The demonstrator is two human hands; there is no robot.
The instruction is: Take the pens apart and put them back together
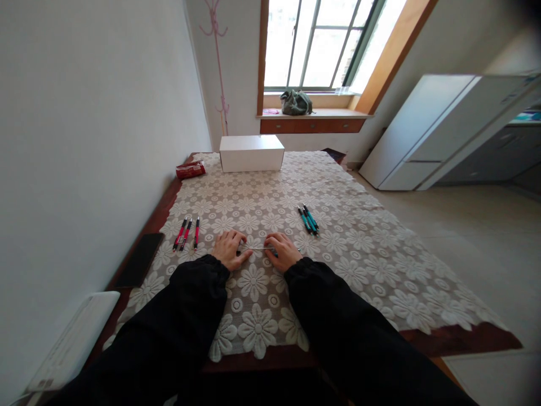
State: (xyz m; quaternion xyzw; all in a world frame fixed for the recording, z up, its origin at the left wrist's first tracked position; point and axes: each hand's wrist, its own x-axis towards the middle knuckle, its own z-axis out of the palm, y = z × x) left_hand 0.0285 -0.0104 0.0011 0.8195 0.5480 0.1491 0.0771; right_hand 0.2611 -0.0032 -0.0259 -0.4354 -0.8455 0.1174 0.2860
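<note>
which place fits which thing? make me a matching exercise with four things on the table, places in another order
Things
1. red-and-black pens
2. white box
3. thin pale piece
4. teal-and-black pens

Places
A. between the left hand and the right hand
B. beyond the right hand, slightly to its right
C. off to the left of the left hand
D. at the far end of the patterned tablecloth

Pairs: 1-C, 2-D, 3-A, 4-B

A red packet (191, 170) lies just beside a white box (252, 159).
</note>
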